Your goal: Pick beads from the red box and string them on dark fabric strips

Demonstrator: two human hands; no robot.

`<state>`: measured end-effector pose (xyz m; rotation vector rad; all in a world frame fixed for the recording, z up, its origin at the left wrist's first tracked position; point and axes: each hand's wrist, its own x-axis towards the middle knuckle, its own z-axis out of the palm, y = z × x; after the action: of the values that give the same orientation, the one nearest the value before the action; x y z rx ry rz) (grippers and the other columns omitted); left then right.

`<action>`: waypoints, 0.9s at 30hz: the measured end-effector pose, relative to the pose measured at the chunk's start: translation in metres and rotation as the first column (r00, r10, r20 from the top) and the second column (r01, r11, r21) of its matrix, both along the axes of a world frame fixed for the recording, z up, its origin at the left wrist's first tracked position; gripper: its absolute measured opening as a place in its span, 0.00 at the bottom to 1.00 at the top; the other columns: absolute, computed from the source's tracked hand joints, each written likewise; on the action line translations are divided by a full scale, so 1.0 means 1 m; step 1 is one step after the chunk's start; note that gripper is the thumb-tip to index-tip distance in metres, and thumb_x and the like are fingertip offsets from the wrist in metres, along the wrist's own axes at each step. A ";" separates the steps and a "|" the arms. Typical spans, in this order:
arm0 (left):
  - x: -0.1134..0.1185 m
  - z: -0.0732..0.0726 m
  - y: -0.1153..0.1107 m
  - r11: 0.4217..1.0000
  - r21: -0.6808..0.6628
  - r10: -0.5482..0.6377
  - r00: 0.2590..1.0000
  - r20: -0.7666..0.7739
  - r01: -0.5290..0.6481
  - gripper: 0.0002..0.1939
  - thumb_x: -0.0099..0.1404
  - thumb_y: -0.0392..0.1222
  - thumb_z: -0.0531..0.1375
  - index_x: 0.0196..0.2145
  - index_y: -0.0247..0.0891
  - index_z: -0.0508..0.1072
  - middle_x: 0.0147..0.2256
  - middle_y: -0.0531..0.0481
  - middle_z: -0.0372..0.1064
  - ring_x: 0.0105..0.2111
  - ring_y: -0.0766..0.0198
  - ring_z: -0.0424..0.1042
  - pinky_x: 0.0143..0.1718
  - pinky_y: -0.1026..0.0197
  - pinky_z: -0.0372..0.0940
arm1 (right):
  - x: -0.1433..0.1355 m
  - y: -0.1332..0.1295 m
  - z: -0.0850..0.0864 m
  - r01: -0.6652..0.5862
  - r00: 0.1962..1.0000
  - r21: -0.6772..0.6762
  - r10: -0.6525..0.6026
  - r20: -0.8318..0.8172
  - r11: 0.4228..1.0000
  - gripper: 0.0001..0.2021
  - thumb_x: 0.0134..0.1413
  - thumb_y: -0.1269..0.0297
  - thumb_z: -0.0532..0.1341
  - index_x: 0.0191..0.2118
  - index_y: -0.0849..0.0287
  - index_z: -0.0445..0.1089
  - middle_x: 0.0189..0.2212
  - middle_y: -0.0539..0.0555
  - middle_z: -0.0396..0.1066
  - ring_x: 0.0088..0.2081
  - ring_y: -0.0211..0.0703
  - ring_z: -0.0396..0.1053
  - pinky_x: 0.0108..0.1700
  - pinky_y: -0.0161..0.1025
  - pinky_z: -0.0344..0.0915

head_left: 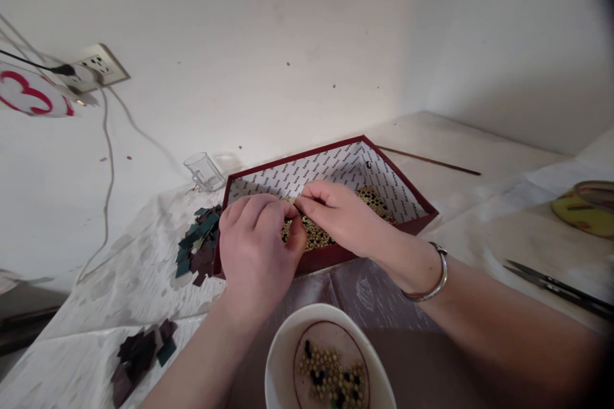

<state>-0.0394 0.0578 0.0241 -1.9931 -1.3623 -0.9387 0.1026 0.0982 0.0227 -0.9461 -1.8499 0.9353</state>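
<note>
My left hand (pixel 256 246) and my right hand (pixel 345 217) meet above a red-rimmed box (pixel 295 158) lined with white printed paper. Thumb and fingers are pinched together on both hands, fingertips nearly touching. Whatever they hold is too small and hidden to name. Beneath them, many small gold and black beads (pixel 314 236) cover the bottom of the box. A metal bangle (pixel 442 275) circles my right wrist. Closer to me stands a white bowl (pixel 278 358) with more gold and dark beads (pixel 330 367) inside.
Green and maroon scraps (pixel 204 239) lie left of the box, with a smaller pile (pixel 139 358) nearer me. A clear glass mug (pixel 205 172) stands behind. At right are a thin brown stick (pixel 432 160), black scissors (pixel 551 284) and a yellow round container (pixel 582 211).
</note>
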 end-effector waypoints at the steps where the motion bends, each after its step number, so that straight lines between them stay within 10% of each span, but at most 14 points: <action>1: -0.001 0.000 0.000 1.000 0.003 0.007 1.000 0.001 -0.007 0.01 0.55 0.35 0.59 0.27 0.38 0.71 0.32 0.49 0.71 0.35 0.59 0.68 0.40 0.54 0.63 | 0.000 0.000 0.000 0.000 1.000 -0.001 0.000 0.001 1.000 0.14 0.55 0.62 0.53 0.21 0.59 0.55 0.19 0.45 0.52 0.24 0.32 0.52 0.26 0.35 0.49; 13: -0.010 0.002 0.005 0.997 -0.004 0.073 0.997 -0.007 -0.073 0.02 0.56 0.36 0.57 0.27 0.38 0.70 0.31 0.50 0.71 0.35 0.59 0.68 0.40 0.56 0.63 | 0.001 -0.002 0.002 -0.008 1.000 -0.036 0.008 0.016 0.999 0.14 0.56 0.61 0.53 0.22 0.59 0.55 0.17 0.44 0.52 0.21 0.31 0.50 0.26 0.35 0.49; 20: -0.016 0.032 -0.013 0.976 -0.212 0.070 0.995 0.068 -0.054 0.02 0.54 0.35 0.58 0.26 0.41 0.69 0.28 0.53 0.69 0.30 0.64 0.68 0.33 0.60 0.63 | 0.000 -0.002 0.002 0.033 0.999 -0.040 -0.033 -0.011 0.999 0.14 0.56 0.60 0.53 0.22 0.58 0.56 0.18 0.45 0.54 0.23 0.32 0.52 0.27 0.35 0.50; 24: -0.001 0.042 -0.048 0.808 -0.522 -0.316 0.949 0.008 0.273 0.07 0.48 0.30 0.57 0.22 0.42 0.67 0.25 0.55 0.68 0.27 0.66 0.67 0.27 0.65 0.63 | 0.001 -0.001 0.001 0.027 0.999 -0.025 -0.028 -0.037 0.999 0.13 0.55 0.60 0.53 0.22 0.58 0.56 0.19 0.45 0.54 0.23 0.33 0.53 0.28 0.35 0.50; 27: 0.009 0.038 -0.064 0.639 -0.706 -0.485 0.872 -0.064 0.304 0.08 0.47 0.29 0.58 0.19 0.43 0.66 0.21 0.56 0.67 0.26 0.66 0.67 0.26 0.65 0.63 | 0.002 -0.002 0.001 0.017 1.000 -0.038 -0.018 -0.016 0.999 0.13 0.56 0.60 0.52 0.22 0.58 0.55 0.18 0.46 0.55 0.23 0.33 0.52 0.28 0.36 0.50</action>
<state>-0.0303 -0.0065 0.0620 -2.9554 -1.2358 -0.3109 0.1042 0.0966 0.0236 -0.9734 -1.8128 0.9678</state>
